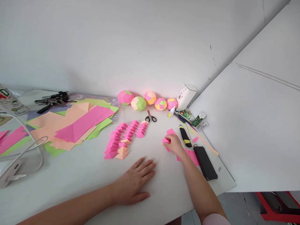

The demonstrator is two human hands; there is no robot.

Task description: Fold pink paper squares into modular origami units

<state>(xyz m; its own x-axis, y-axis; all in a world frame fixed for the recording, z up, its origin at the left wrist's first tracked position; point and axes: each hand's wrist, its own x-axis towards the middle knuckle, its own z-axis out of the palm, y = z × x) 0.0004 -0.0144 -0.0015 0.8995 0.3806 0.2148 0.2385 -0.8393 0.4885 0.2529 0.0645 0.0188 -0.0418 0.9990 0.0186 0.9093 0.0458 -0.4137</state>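
My left hand [136,181] lies flat on the white table [82,175], palm down, fingers stretched out, holding nothing. My right hand [174,145] reaches further out and its fingers are closed on a small pink paper piece [166,140]. More pink paper squares [170,131] lie just beyond and under that hand. Rows of folded pink and peach paper units [125,136] sit to the left of my right hand. Small black scissors [150,118] lie behind them.
Several paper balls [150,101] line the wall. Loose coloured sheets [72,125] and keys [53,100] lie left; a white cable [30,153] further left. A glue bottle [171,112], white box [186,96], utility knife [185,137] and black case [205,162] stand right.
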